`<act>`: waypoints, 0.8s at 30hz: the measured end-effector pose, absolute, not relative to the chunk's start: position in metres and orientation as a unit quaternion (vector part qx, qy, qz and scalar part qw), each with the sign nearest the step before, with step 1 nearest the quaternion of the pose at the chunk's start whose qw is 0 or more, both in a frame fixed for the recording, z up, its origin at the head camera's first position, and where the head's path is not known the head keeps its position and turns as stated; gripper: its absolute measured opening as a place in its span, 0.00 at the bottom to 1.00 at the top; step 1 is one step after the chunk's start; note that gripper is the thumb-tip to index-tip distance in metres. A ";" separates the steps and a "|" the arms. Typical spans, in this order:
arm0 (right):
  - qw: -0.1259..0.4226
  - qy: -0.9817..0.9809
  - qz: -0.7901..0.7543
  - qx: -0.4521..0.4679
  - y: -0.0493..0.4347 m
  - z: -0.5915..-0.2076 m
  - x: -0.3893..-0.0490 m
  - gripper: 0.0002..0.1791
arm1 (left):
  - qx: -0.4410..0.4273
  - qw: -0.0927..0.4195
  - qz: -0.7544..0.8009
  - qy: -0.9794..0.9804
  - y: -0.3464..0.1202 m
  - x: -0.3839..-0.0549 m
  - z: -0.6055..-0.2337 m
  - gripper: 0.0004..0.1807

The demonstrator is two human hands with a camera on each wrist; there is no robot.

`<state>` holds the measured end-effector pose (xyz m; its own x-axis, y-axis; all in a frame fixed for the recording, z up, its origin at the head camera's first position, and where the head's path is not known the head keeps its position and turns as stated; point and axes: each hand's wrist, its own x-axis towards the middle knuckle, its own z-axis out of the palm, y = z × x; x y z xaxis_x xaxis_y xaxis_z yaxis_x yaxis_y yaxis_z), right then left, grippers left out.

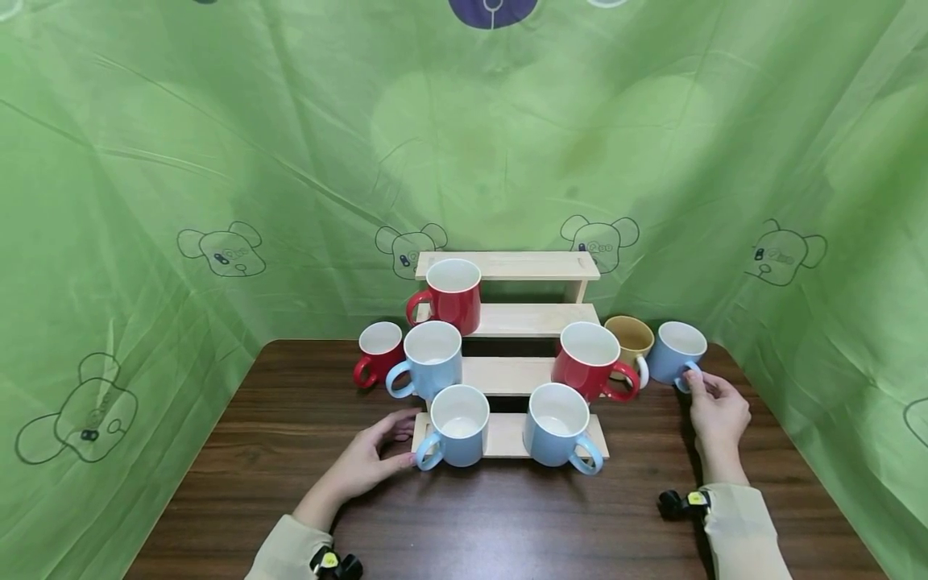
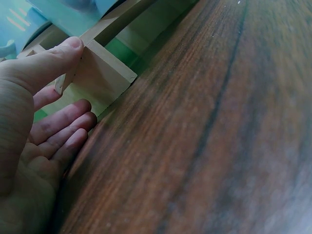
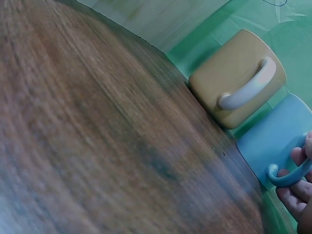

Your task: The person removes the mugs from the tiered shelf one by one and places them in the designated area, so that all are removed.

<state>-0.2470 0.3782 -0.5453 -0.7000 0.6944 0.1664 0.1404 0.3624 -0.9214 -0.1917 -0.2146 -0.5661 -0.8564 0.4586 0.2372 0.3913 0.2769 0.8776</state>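
Observation:
My right hand (image 1: 718, 411) grips the handle of a blue mug (image 1: 677, 352) at the table's back right; the right wrist view shows fingers (image 3: 292, 202) curled through that handle. At the other side, my left hand (image 1: 368, 459) holds the front left corner of a stepped wooden rack (image 1: 505, 435). Up close in the left wrist view, the thumb and index finger pinch the end of its lowest step (image 2: 97, 73), the other fingers loosely bent below. Just behind the thumb, a blue mug (image 1: 459, 427) stands on that step.
Another blue mug (image 1: 557, 427) shares the lowest step. Higher up are a blue mug (image 1: 433, 358), a red mug (image 1: 587, 358) and another red mug (image 1: 455, 298). A red mug (image 1: 380, 346) stands left of the rack, a tan mug (image 1: 631, 337) right. A green curtain (image 1: 304, 161) encloses the table.

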 end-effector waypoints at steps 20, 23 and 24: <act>0.234 -0.762 0.547 -0.257 0.381 -0.538 -0.244 0.24 | 0.263 0.034 0.537 0.801 -0.215 -0.192 -0.567 0.36; 0.215 -0.776 0.532 -0.260 0.383 -0.534 -0.243 0.26 | 0.264 0.033 0.537 0.801 -0.215 -0.193 -0.567 0.36; 0.211 -0.782 0.525 -0.262 0.383 -0.532 -0.242 0.26 | 0.264 0.033 0.536 0.801 -0.215 -0.193 -0.568 0.36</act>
<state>-0.2423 0.3828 -0.5324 -0.7739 0.6309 0.0547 0.1880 0.3114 -0.9315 -0.1926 -0.2150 -0.5676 -0.8579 0.4594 0.2302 0.3877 0.2847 0.8767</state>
